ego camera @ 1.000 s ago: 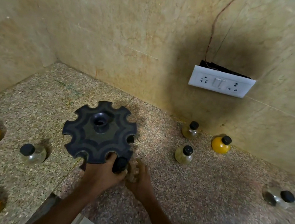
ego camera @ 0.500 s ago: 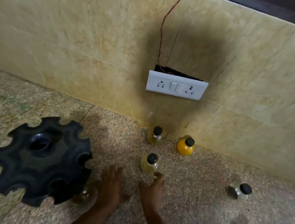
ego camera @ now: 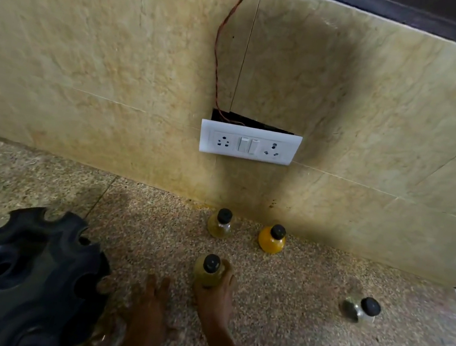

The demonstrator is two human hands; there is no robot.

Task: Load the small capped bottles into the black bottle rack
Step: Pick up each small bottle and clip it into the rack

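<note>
Since half a second earlier, the right hand [ego camera: 211, 291] has been closed around the pale-yellow, black-capped small glass bottle [ego camera: 208, 273], gripped low so the neck stays free for slotting. Beside it, the left hand [ego camera: 151, 308] is laid flat, fingers spread, on the speckled stone tabletop [ego camera: 287, 318]. At lower left, the black notched round plastic rack [ego camera: 13, 276] is cropped; a bottle at its near edge is blurred.

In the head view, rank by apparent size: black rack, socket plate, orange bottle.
1. Rack, largest, though nearest the camera and cut off by the frame.
2. Socket plate.
3. Orange bottle, smallest.
</note>
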